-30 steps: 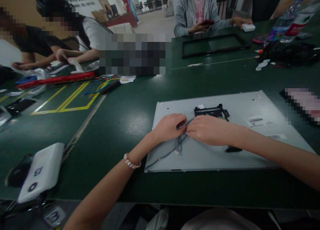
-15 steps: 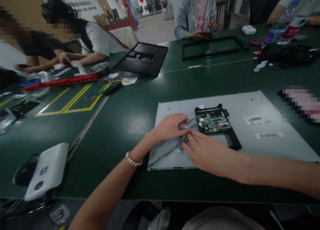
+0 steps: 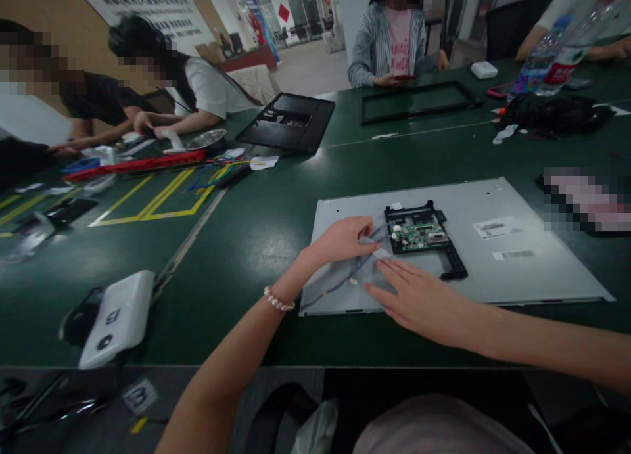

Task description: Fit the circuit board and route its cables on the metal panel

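A grey metal panel (image 3: 493, 283) lies flat on the dark green table (image 3: 256, 224). On it sits a black bracket holding a small green circuit board (image 3: 417, 236). Thin blue-grey cables (image 3: 345, 280) run from the board toward the panel's near left corner. My left hand (image 3: 342, 238), with a pearl bracelet on the wrist, is closed in a pinch on the cables and a small white strip beside the board. My right hand (image 3: 419, 299) rests on the panel with fingers stretched flat, fingertips by the cables.
A white device (image 3: 118, 317) lies at the near left edge. Yellow floor-style markings, a red strip (image 3: 133, 165) and coloured wires lie further left. A black back cover (image 3: 288, 122) and black frame (image 3: 417, 101) are farther off. Other people sit around the table; bottles and a black bag are far right.
My right hand has drawn back from over the circuit board toward me and flattened, uncovering the board. My left hand stays pinched on the cables. The camera has tilted slightly.
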Available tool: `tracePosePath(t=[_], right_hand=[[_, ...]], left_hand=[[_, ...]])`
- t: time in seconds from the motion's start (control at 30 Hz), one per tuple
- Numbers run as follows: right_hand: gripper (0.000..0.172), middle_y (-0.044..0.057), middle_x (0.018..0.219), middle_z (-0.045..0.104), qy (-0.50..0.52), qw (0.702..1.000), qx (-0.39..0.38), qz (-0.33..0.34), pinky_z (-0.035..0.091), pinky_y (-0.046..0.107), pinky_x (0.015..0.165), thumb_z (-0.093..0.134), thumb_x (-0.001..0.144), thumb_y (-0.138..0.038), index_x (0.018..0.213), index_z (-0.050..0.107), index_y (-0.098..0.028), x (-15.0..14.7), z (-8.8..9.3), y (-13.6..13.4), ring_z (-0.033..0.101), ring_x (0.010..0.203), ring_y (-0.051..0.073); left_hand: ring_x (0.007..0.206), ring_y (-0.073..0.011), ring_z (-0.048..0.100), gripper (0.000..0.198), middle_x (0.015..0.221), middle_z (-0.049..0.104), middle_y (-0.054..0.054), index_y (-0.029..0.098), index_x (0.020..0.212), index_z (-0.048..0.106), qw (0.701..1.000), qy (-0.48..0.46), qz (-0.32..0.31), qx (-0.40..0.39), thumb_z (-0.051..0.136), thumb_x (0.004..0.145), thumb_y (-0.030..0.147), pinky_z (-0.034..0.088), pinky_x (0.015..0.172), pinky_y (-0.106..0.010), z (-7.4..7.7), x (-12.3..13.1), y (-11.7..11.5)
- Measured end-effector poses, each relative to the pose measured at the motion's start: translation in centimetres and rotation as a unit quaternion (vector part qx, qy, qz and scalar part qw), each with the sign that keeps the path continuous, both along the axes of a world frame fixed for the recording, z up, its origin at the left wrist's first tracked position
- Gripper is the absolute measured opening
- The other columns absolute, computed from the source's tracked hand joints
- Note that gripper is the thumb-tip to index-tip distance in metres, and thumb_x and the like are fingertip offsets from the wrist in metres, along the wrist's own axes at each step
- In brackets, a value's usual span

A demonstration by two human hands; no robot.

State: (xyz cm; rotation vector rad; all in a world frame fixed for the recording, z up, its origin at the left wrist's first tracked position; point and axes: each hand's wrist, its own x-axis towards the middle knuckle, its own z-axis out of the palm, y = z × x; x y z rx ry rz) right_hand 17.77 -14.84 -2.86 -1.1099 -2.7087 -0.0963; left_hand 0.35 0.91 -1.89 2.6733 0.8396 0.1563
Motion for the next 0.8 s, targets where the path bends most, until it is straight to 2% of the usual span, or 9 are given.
tracePosePath(t=[0.1, 0.17, 0.27, 0.33, 0.47, 0.53, 0.67, 0.73, 0.8], right_hand=[[0.042, 0.015, 0.135, 0.059, 0.054, 0.997, -0.047, 0.020, 0.046, 0.044, 0.103, 0.050, 0.092, -0.021, 0.134, 0.053, -0.017, 2.4, 0.8, -0.2, 0.057, 0.122, 0.026], [0.045, 0.013, 0.137, 0.057, 0.095, 0.994, -0.052, -0.012, 0.047, 0.047, 0.101, 0.046, 0.093, -0.021, 0.139, 0.049, -0.020, 4.6, 1.3, 0.1, 0.057, 0.121, 0.026], [0.048, 0.012, 0.138, 0.057, 0.137, 0.982, -0.037, -0.126, 0.046, 0.052, 0.101, 0.047, 0.094, -0.029, 0.141, 0.046, -0.022, 9.0, 1.6, 1.5, 0.057, 0.121, 0.029], [0.049, 0.013, 0.137, 0.057, 0.162, 0.964, -0.050, -0.208, 0.046, 0.052, 0.101, 0.047, 0.094, -0.033, 0.141, 0.046, -0.021, 12.4, 1.4, 3.1, 0.056, 0.123, 0.030], [0.056, 0.021, 0.133, 0.058, 0.247, 0.903, -0.088, -0.339, 0.050, 0.043, 0.092, 0.050, 0.093, -0.037, 0.143, 0.043, -0.013, 18.8, 0.1, 6.5, 0.060, 0.116, 0.030], [0.060, 0.023, 0.134, 0.057, 0.217, 0.897, -0.051, -0.381, 0.044, 0.046, 0.097, 0.052, 0.092, -0.041, 0.143, 0.044, -0.012, 20.8, -0.8, 7.6, 0.058, 0.117, 0.033], [0.063, 0.026, 0.138, 0.053, 0.208, 0.888, -0.056, -0.406, 0.039, 0.044, 0.099, 0.049, 0.092, -0.045, 0.144, 0.044, -0.010, 22.1, -2.3, 8.2, 0.055, 0.119, 0.034], [0.064, 0.025, 0.140, 0.051, 0.226, 0.873, -0.090, -0.422, 0.039, 0.044, 0.099, 0.049, 0.092, -0.047, 0.144, 0.045, -0.011, 22.2, -2.4, 7.8, 0.054, 0.121, 0.034], [0.064, 0.022, 0.144, 0.048, 0.250, 0.849, -0.128, -0.446, 0.039, 0.045, 0.100, 0.049, 0.091, -0.049, 0.145, 0.044, -0.014, 22.1, -2.2, 7.3, 0.050, 0.126, 0.034]], left_hand=[[0.067, -0.0151, 0.052, 0.022, 0.076, 0.057, 0.000, 0.020, 0.085, 0.055, 1.000, -0.006, -0.003, 0.009, 0.059, 0.081, 0.041, 0.033, 0.060, -0.027, 0.0, -0.1, -0.1], [0.067, -0.0153, 0.052, 0.022, 0.075, 0.057, 0.000, 0.020, 0.085, 0.055, 1.000, -0.007, -0.005, 0.018, 0.059, 0.081, 0.041, 0.033, 0.060, -0.027, 0.0, -0.1, -0.1], [0.068, -0.0162, 0.053, 0.022, 0.076, 0.058, -0.001, 0.020, 0.084, 0.055, 0.999, -0.001, -0.010, 0.036, 0.060, 0.082, 0.041, 0.034, 0.061, -0.028, 0.0, 0.0, -0.3], [0.069, -0.0170, 0.054, 0.022, 0.077, 0.059, -0.002, 0.020, 0.088, 0.056, 0.999, -0.004, -0.005, 0.050, 0.061, 0.082, 0.041, 0.035, 0.062, -0.029, 0.1, 0.1, -0.5], [0.066, -0.0162, 0.052, 0.031, 0.076, 0.057, -0.001, 0.020, 0.102, 0.057, 0.997, -0.044, 0.019, 0.062, 0.061, 0.083, 0.044, 0.036, 0.062, -0.029, 0.5, 0.3, -0.9], [0.063, -0.0147, 0.050, 0.032, 0.072, 0.054, 0.001, 0.019, 0.106, 0.056, 0.994, -0.084, 0.034, 0.061, 0.056, 0.088, 0.045, 0.038, 0.062, -0.028, 0.8, 0.2, -0.7], [0.071, -0.0146, 0.054, 0.025, 0.078, 0.057, 0.000, 0.018, 0.108, 0.055, 0.974, -0.170, 0.127, 0.079, 0.049, 0.092, 0.036, 0.045, 0.072, -0.029, 0.9, -1.1, 1.1], [0.090, -0.0195, 0.058, 0.027, 0.096, 0.061, -0.007, 0.017, 0.111, 0.055, 0.954, -0.180, 0.215, 0.104, 0.052, 0.089, 0.032, 0.046, 0.086, -0.036, 0.5, -2.1, 2.4], [0.115, -0.0281, 0.052, 0.039, 0.120, 0.056, -0.015, 0.016, 0.120, 0.052, 0.931, -0.161, 0.303, 0.123, 0.057, 0.084, 0.032, 0.041, 0.099, -0.046, -0.1, -3.4, 3.8]])
